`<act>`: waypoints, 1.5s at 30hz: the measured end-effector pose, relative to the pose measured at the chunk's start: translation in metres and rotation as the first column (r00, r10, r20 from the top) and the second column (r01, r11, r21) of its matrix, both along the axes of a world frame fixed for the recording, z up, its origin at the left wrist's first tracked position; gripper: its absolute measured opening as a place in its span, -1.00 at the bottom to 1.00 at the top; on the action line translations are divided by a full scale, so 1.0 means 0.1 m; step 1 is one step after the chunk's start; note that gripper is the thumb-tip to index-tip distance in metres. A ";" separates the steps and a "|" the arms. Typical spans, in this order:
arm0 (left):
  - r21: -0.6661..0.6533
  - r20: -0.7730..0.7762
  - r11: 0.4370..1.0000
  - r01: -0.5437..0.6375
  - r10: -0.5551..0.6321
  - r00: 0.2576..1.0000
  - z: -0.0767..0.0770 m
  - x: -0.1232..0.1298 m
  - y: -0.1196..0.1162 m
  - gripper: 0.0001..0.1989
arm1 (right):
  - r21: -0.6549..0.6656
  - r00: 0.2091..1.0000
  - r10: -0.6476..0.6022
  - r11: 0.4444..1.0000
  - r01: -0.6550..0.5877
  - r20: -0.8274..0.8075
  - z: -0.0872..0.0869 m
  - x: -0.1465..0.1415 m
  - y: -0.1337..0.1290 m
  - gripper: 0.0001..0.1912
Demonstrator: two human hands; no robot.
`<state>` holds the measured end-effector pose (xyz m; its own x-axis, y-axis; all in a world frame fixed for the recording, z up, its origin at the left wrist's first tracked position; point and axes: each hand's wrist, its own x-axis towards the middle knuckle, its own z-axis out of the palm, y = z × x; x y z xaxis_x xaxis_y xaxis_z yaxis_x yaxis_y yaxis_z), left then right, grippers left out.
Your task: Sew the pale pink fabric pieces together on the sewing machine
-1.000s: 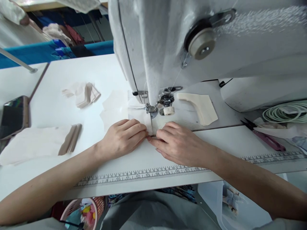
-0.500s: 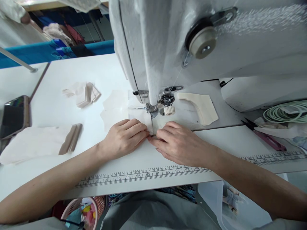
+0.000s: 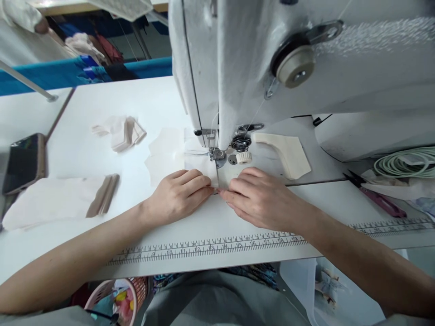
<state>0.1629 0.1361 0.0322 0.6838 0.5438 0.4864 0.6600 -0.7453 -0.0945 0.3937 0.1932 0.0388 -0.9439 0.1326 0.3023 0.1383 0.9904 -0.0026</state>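
A pale fabric piece (image 3: 201,170) lies under the presser foot (image 3: 217,154) of a white sewing machine (image 3: 244,72). Its left part (image 3: 165,156) spreads over the white table. My left hand (image 3: 181,197) is closed at the fabric's near edge, fingertips pressed on its right corner. Closed as well, my right hand (image 3: 263,199) pinches at that same corner with thumb and index finger, its other fingers curled. Both sets of fingertips nearly meet just in front of the foot. What lies between the fingers is mostly hidden.
Cream curved fabric pieces (image 3: 288,154) lie right of the foot. Left are folded fabric stacks (image 3: 54,199), small pieces (image 3: 124,133) and a phone (image 3: 25,163). Purple-handled snips (image 3: 380,199) and green cord (image 3: 404,163) are right. A printed ruler (image 3: 210,248) runs along the front.
My right fingertips have shifted slightly right, away from my left ones. The left hand stays on the fabric corner. The whole view has shifted a little.
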 end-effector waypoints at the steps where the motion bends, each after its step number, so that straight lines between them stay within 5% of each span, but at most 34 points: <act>1: 0.001 0.002 1.000 -0.002 0.002 1.000 0.00 0.00 0.00 -0.97 | 0.011 1.000 -0.007 1.000 0.007 -0.006 0.00 0.00 0.01 -0.73; 20: -0.090 0.089 0.996 -0.023 0.031 0.996 -0.01 0.00 -0.02 -0.85 | 0.036 1.000 -0.019 0.999 0.018 0.022 -0.02 -0.05 -0.04 -0.73; 45: 0.022 0.001 0.997 -0.076 0.076 0.997 -0.04 0.01 -0.03 -0.93 | -0.050 0.999 -0.002 0.999 0.004 0.032 -0.03 -0.04 -0.04 -0.73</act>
<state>0.1638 0.1326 0.0280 0.6408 0.5834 0.4990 0.7145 -0.6910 -0.1096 0.3895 0.1891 0.0354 -0.9525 0.1496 0.2651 0.1419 0.9887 -0.0478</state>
